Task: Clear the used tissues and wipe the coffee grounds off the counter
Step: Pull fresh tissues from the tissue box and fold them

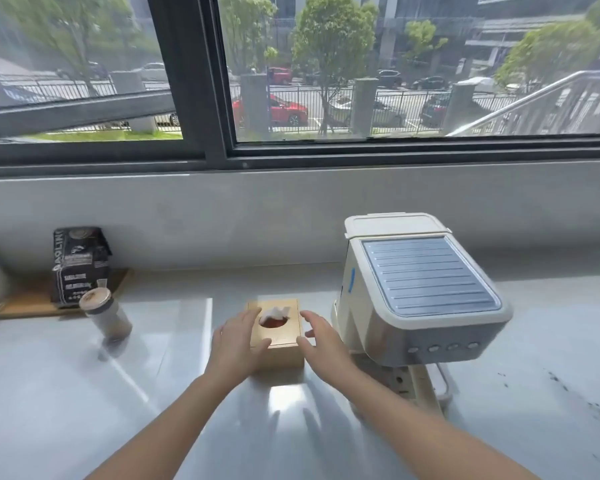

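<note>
both arms in shot now, and they're bare the whole way, from the bottom edge of the view right up to the fingertips. left forearm [167, 420], slim and smooth, tapering to a narrow wrist. right forearm [413, 422], same build, looking broader down where it comes into view. left hand [238, 344] shows its back to us, soft knuckles, slender fingers. right hand [323, 348] is much alike, thumb and four fingers on view, the tips a little blurred, nails too small to make out.
</note>
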